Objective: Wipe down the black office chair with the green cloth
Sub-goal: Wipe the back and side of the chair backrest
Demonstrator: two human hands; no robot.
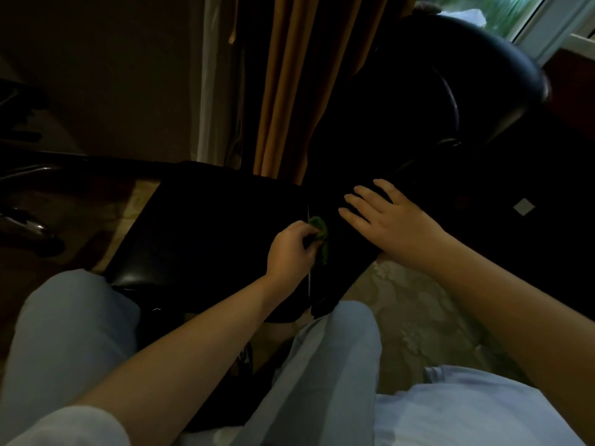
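Observation:
The black office chair (206, 226) fills the middle of the dim view, its seat to the left and its padded back (434, 101) leaning away to the upper right. My left hand (291, 249) grips the bunched green cloth (320, 235) in the crease where the seat meets the back. My right hand (383, 217) rests flat with straight, spread fingers on the lower part of the back, just right of the cloth. Most of the cloth is hidden under my left fingers.
An orange curtain (289, 82) hangs behind the chair, with a window (515, 14) at the top right. Dark furniture legs (29, 226) stand at the left. My knees in light trousers (74, 323) are close under the seat, over patterned floor (418, 313).

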